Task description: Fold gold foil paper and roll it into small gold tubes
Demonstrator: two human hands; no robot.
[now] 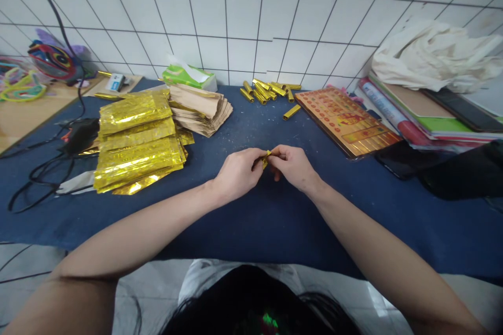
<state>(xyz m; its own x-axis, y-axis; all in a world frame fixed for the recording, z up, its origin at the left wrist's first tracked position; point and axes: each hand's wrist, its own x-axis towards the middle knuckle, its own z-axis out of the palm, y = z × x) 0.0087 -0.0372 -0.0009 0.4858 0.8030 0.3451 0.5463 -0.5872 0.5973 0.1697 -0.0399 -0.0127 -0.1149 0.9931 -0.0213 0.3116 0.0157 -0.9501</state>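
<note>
Between my two hands, over the middle of the dark blue cloth, is a small folded piece of gold foil paper (266,159). My left hand (239,174) pinches it from the left, thumb and fingers together. From the other side my right hand (294,166) grips it with its fingertips, which hide part of it. Beyond my hands lies a loose pile of folded gold paper tubes (271,90), with one tube (291,112) apart from the rest. To the left are overlapping stacks of gold foil sheets (137,154) and a stack of brown paper (202,107).
A green tissue pack (188,76) stands by the tiled wall. Black cables (39,183) and an adapter (82,135) lie at left. On the right are an orange-gold printed packet (346,118), stacked folders (428,115), a white cloth bag (436,55) and a black object (467,170).
</note>
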